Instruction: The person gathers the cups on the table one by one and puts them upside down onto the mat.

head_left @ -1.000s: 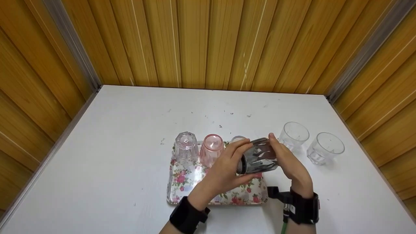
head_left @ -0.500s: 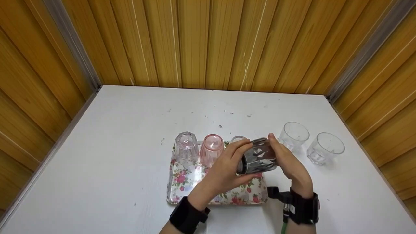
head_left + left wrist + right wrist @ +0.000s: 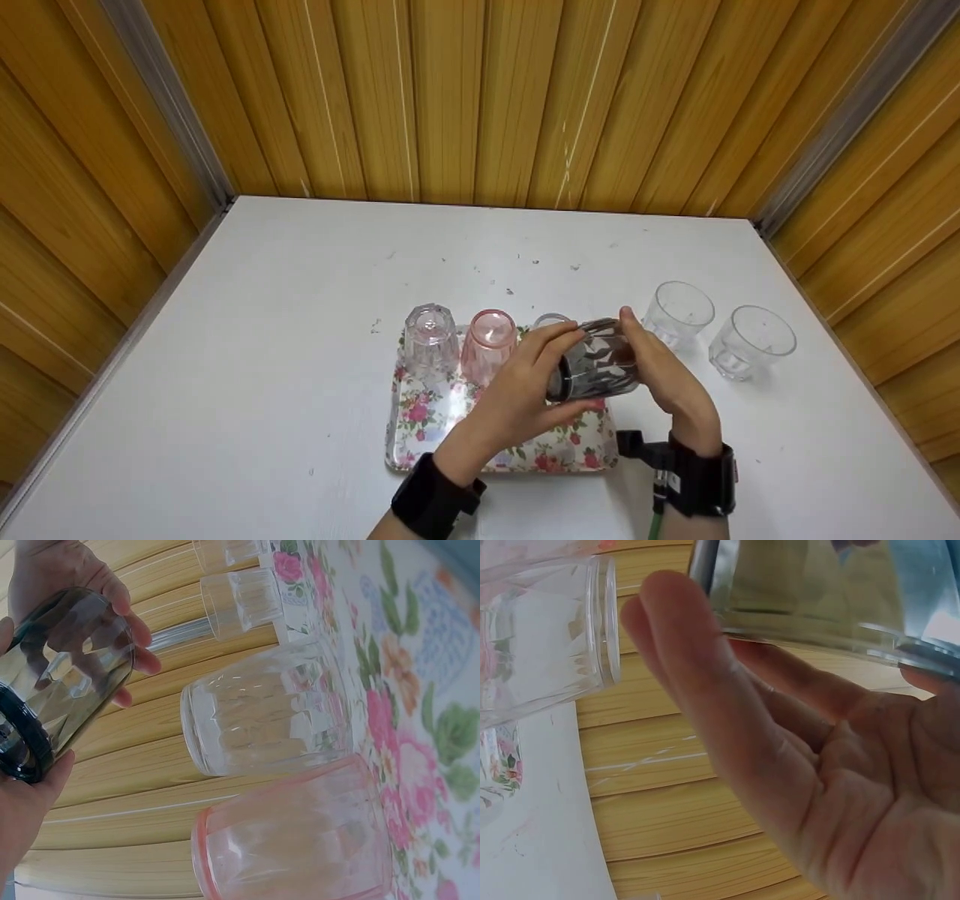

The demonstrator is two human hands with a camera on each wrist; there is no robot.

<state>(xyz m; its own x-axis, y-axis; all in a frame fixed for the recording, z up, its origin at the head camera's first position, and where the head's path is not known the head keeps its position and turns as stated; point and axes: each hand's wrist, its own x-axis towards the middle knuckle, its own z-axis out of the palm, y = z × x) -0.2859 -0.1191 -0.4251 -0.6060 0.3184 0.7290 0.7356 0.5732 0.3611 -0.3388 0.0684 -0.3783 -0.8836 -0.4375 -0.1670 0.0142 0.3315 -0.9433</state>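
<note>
A dark grey, faceted drinking glass (image 3: 600, 364) is held tilted sideways above the tray. My left hand (image 3: 510, 390) grips its thick base end, thumb underneath and fingers over the top. Along the opposite end lies my right hand (image 3: 671, 371), its fingers mostly straight and touching the glass. In the right wrist view, the fingers (image 3: 705, 667) extend past the glass, with part of the contact hidden. Below, a floral tray (image 3: 420, 439) carries a clear faceted glass (image 3: 429, 337), a pink glass (image 3: 292, 840) and another clear glass (image 3: 262, 709), all upside down.
Two clear tumblers, a nearer one (image 3: 742, 349) and a farther one (image 3: 679, 311), stand mouth up on the white table (image 3: 285, 337) to the right of the tray. Wood-patterned walls (image 3: 480, 105) enclose the table at the back and sides.
The pattern seen through the dark grey glass shifts slightly, as if it turns a little. Both hands stay in nearly the same place.
</note>
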